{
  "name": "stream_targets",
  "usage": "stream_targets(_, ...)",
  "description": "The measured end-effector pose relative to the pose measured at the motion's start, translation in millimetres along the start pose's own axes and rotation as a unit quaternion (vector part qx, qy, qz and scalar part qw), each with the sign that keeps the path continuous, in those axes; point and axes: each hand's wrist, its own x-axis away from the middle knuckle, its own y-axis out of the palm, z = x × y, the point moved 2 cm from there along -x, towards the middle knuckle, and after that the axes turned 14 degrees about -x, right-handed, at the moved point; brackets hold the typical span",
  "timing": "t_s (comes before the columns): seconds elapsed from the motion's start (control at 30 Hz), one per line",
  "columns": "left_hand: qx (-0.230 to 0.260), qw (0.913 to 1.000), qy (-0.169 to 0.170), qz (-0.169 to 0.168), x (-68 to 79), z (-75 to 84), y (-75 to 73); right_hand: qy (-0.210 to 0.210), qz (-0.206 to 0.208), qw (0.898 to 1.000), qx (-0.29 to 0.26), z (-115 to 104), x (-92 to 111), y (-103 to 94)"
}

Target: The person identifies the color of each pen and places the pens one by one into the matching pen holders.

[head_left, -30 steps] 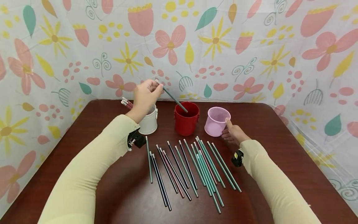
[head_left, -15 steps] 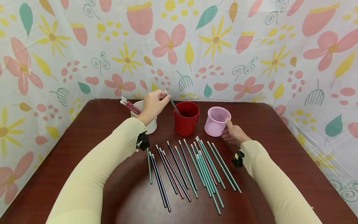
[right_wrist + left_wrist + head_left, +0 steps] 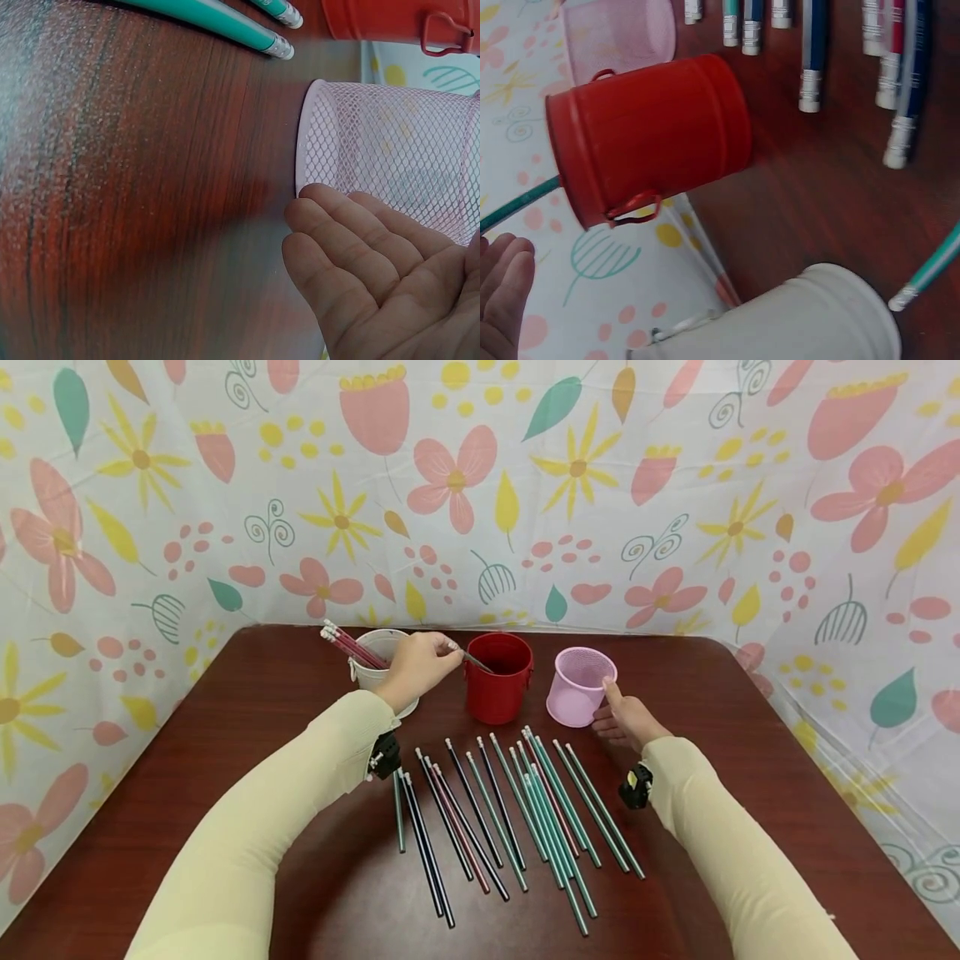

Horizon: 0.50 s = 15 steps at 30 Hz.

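Observation:
My left hand (image 3: 422,667) pinches a green pencil (image 3: 478,663) near its eraser end. The pencil leans low over the rim of the red bucket (image 3: 495,700), its far end inside. In the left wrist view, the pencil (image 3: 521,201) slants into the bucket's mouth beside the fingertips. My right hand (image 3: 633,721) rests against a pink mesh cup (image 3: 573,706), thumb at the rim. Its fingers (image 3: 352,232) are straight alongside the mesh in the right wrist view. Red pencils (image 3: 352,647) stand in a white bucket (image 3: 367,677), partly hidden behind my left hand.
Several loose green, dark blue and red pencils (image 3: 497,818) lie on the dark brown table (image 3: 337,877) in front of the containers, erasers toward the back. A flowered cloth (image 3: 480,477) hangs behind the table.
My left hand has moved right and down toward the red bucket, tipping the green pencil lower across its rim. The right hand and the pink cup have stayed in place.

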Motion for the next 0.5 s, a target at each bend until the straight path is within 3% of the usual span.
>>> stream_targets(0.33, -0.016, 0.9995, -0.014, -0.023, 3.0, -1.6, 6.7, -0.005, -0.003, 1.0, -0.006, 1, 0, 0.1)
stream_targets(0.5, -0.032, 0.9936, -0.031, -0.104, 7.1, -11.8, 5.5, -0.003, -0.009, 1.0, -0.004, 1, -1, 2.4)
